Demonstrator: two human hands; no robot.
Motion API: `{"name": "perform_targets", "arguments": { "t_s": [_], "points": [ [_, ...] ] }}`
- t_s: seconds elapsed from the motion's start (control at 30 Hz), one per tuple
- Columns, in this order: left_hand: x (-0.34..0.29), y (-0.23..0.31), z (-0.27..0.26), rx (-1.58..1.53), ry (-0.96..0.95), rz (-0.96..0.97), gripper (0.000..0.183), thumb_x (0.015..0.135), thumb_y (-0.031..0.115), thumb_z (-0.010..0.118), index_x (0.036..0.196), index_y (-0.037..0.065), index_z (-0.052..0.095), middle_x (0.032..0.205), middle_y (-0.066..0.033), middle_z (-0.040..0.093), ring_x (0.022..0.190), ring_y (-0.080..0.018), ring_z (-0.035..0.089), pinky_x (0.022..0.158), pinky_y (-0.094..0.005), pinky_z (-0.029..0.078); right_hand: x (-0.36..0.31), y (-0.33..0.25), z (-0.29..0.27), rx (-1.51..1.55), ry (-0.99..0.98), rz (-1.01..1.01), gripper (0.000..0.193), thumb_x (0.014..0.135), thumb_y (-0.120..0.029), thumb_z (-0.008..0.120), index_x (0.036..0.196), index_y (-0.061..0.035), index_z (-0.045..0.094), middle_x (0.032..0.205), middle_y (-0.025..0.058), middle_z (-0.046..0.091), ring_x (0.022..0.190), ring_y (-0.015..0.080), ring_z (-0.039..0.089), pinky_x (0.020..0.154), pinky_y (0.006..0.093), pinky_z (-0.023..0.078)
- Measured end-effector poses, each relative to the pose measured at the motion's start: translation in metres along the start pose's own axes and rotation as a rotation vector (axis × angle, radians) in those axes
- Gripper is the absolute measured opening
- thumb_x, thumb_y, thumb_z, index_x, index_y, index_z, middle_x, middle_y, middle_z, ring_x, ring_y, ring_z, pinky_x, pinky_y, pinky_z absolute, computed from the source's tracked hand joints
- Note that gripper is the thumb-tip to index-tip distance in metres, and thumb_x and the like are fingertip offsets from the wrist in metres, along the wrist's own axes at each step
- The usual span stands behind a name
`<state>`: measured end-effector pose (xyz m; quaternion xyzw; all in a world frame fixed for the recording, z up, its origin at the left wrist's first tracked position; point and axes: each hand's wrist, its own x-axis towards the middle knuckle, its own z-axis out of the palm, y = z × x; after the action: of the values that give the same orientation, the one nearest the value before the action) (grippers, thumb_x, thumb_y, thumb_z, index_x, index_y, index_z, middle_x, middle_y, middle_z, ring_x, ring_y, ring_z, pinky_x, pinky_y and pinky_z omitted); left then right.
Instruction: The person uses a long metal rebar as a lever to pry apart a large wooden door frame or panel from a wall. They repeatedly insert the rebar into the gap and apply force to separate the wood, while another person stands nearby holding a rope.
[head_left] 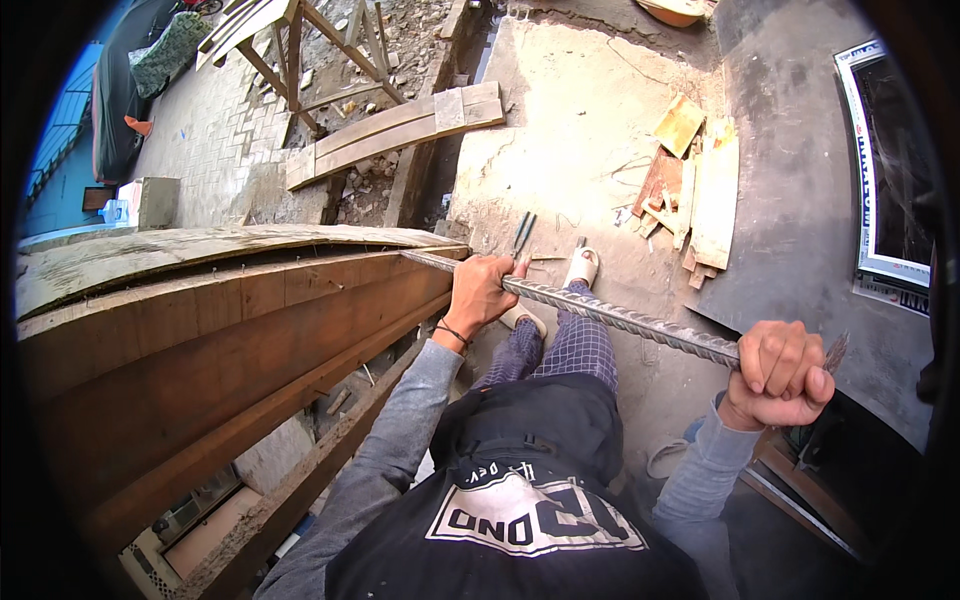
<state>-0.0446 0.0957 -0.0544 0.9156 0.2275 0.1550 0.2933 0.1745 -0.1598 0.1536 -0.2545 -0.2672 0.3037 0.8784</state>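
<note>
A ribbed steel rebar rod [630, 322] runs across in front of my body, sloping down to the right. My left hand [482, 294] is closed around it near its left end. My right hand [783, 376] grips it in a fist near the other end, where a short pointed tip sticks out past the fingers. The rod's flattened left end lies at the corner of a wooden frame [240, 300], against the edge of the plywood sheet [130, 255] on top. Whether the tip is wedged between them I cannot tell. Several nails stick out along the gap.
Dark-handled pliers [523, 232] lie on the ground beyond my feet. Scrap boards [710, 200] are piled against the dark wall [790, 130] at right. A plank [400, 135] spans a gutter, with a wooden trestle [290, 60] behind. A framed window [893, 165] is at far right.
</note>
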Motion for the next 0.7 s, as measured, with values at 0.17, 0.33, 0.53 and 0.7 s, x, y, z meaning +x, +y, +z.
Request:
{"name": "perform_targets", "arguments": {
  "t_s": [0.17, 0.33, 0.53, 0.7],
  "points": [
    [0.019, -0.037, -0.009, 0.022, 0.008, -0.238, 0.049, 0.101, 0.035, 0.069, 0.068, 0.001, 0.057, 0.064, -0.0229, 0.056, 0.059, -0.0420, 0.058, 0.056, -0.0483, 0.042, 0.051, 0.057, -0.018, 0.036, -0.029, 0.083, 0.041, 0.089, -0.019, 0.052, 0.053, -0.0156, 0.032, 0.043, 0.0000, 0.037, 0.041, 0.0115, 0.027, 0.049, 0.0301, 0.040],
    [0.009, -0.046, 0.002, 0.023, -0.052, -0.175, 0.049, 0.101, 0.036, 0.070, 0.069, 0.001, 0.056, 0.067, -0.0204, 0.057, 0.065, -0.0405, 0.056, 0.063, -0.0487, 0.043, 0.018, 0.063, -0.032, -0.006, 0.142, 0.032, 0.040, 0.089, -0.020, 0.052, 0.054, -0.0156, 0.031, 0.043, 0.0011, 0.036, 0.043, 0.0128, 0.029, 0.053, 0.0324, 0.038],
    [-0.039, -0.037, 0.008, 0.016, -0.101, 0.014, 0.044, 0.094, 0.029, 0.077, 0.065, 0.007, 0.052, 0.065, -0.0120, 0.051, 0.067, -0.0319, 0.052, 0.067, -0.0428, 0.042, -0.127, 0.045, -0.010, -0.132, 0.392, 0.062, 0.039, 0.083, -0.023, 0.056, 0.053, -0.0154, 0.033, 0.046, 0.0035, 0.041, 0.051, 0.0162, 0.038, 0.069, 0.0367, 0.039],
    [-0.070, -0.038, 0.011, 0.012, -0.108, 0.102, 0.043, 0.094, 0.023, 0.078, 0.066, 0.008, 0.049, 0.065, -0.0082, 0.049, 0.066, -0.0285, 0.050, 0.067, -0.0404, 0.041, -0.209, 0.057, 0.018, -0.102, 0.579, 0.035, 0.032, 0.074, -0.023, 0.060, 0.053, -0.0156, 0.037, 0.049, 0.0031, 0.045, 0.057, 0.0168, 0.042, 0.075, 0.0358, 0.038]
  ]
}}
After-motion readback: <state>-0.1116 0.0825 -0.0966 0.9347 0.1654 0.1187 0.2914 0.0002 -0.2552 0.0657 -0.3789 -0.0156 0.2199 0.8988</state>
